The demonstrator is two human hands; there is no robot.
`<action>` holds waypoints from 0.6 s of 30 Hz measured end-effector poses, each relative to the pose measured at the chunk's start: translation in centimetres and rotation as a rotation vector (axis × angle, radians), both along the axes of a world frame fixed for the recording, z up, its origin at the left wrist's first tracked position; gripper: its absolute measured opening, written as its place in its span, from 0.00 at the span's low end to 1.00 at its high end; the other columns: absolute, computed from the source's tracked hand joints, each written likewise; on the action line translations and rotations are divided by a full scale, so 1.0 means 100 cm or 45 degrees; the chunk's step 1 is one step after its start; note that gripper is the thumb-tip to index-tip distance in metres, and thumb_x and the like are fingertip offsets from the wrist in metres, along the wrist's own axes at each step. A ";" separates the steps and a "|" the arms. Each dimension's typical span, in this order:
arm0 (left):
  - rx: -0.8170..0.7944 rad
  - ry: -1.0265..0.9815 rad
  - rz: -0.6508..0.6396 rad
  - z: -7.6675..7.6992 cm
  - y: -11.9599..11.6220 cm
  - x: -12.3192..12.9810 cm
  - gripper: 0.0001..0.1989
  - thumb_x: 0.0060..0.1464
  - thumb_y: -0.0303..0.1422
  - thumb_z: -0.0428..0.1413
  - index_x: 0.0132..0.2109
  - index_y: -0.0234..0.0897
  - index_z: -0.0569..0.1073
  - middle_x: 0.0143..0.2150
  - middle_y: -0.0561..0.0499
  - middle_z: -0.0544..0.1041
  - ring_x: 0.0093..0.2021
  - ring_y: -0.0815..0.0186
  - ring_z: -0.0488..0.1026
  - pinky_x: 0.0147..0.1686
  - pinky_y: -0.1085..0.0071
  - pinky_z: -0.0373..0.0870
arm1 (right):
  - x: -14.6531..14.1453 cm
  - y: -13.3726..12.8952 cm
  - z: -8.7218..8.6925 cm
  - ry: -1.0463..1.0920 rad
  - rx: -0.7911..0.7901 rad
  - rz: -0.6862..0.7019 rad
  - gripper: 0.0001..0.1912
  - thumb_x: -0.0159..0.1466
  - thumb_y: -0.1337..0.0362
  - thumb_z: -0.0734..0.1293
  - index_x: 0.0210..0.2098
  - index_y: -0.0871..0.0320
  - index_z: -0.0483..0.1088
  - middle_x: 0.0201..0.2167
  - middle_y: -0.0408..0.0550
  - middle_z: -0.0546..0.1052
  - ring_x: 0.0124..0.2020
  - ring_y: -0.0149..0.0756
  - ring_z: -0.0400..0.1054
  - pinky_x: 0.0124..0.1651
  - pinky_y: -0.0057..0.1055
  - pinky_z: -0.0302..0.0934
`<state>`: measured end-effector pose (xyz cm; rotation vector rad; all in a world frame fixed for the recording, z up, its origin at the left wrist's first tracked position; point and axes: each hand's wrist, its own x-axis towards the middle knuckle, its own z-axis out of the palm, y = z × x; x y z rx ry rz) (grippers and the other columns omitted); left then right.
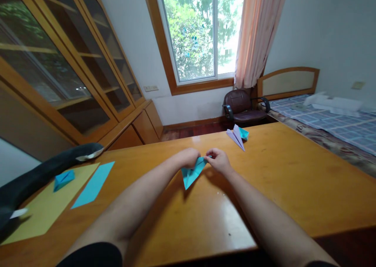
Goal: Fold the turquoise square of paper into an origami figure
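A folded sheet of turquoise paper (pixel 192 176) is held just above the middle of the wooden table (pixel 182 227), one pointed end angled down toward me. My left hand (pixel 189 158) is closed on its upper left part, the fingers bent over and partly hidden behind the wrist. At the paper's upper right corner, my right hand (pixel 219 160) pinches the edge between thumb and fingertips. Farther off to the right lie a lilac paper plane (pixel 235 137) and a small turquoise folded paper (pixel 243 133), side by side and touching or overlapping.
On the left are a yellow sheet (pixel 53 204), a blue folded paper (pixel 64 178) on it, and a turquoise strip (pixel 94 185). A dark curved object (pixel 38 171) lies along the table's left side. Beyond the table stand a chair (pixel 242 106), a bed (pixel 326 110) and a glass-door cabinet (pixel 73 63).
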<state>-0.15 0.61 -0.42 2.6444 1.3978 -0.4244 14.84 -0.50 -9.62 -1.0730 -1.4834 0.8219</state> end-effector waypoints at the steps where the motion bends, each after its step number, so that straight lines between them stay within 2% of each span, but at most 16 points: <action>1: 0.004 -0.043 0.010 -0.002 0.002 0.000 0.13 0.36 0.27 0.59 0.35 0.37 0.77 0.29 0.46 0.77 0.28 0.61 0.71 0.27 0.72 0.62 | 0.000 0.000 -0.001 -0.003 -0.002 0.007 0.07 0.49 0.61 0.67 0.25 0.59 0.70 0.22 0.44 0.73 0.23 0.30 0.65 0.27 0.26 0.60; 7: 0.051 -0.361 0.048 -0.012 0.011 0.008 0.13 0.39 0.30 0.60 0.37 0.37 0.74 0.30 0.51 0.76 0.28 0.66 0.70 0.27 0.75 0.60 | -0.001 0.001 -0.004 0.054 -0.003 0.074 0.08 0.49 0.62 0.67 0.27 0.59 0.71 0.25 0.46 0.76 0.25 0.32 0.68 0.29 0.27 0.62; 12: 0.064 -0.418 0.033 -0.011 0.008 0.012 0.13 0.40 0.29 0.58 0.38 0.36 0.72 0.29 0.51 0.75 0.28 0.66 0.70 0.26 0.74 0.59 | -0.001 0.001 -0.005 0.057 -0.004 0.071 0.07 0.49 0.62 0.67 0.26 0.59 0.71 0.24 0.45 0.75 0.25 0.32 0.68 0.29 0.27 0.62; 15: 0.029 -0.441 0.053 -0.011 0.007 0.010 0.14 0.42 0.29 0.58 0.40 0.35 0.72 0.31 0.50 0.76 0.31 0.64 0.72 0.30 0.73 0.64 | 0.001 0.000 -0.003 0.030 0.000 0.046 0.07 0.49 0.61 0.67 0.26 0.59 0.70 0.23 0.44 0.75 0.24 0.31 0.68 0.28 0.27 0.62; 18: -0.005 -0.563 0.134 -0.015 0.005 0.002 0.26 0.40 0.31 0.62 0.49 0.36 0.70 0.45 0.45 0.76 0.45 0.58 0.72 0.43 0.68 0.67 | 0.006 0.001 -0.002 -0.009 0.019 -0.063 0.07 0.50 0.61 0.67 0.26 0.59 0.71 0.23 0.44 0.75 0.25 0.32 0.67 0.29 0.27 0.62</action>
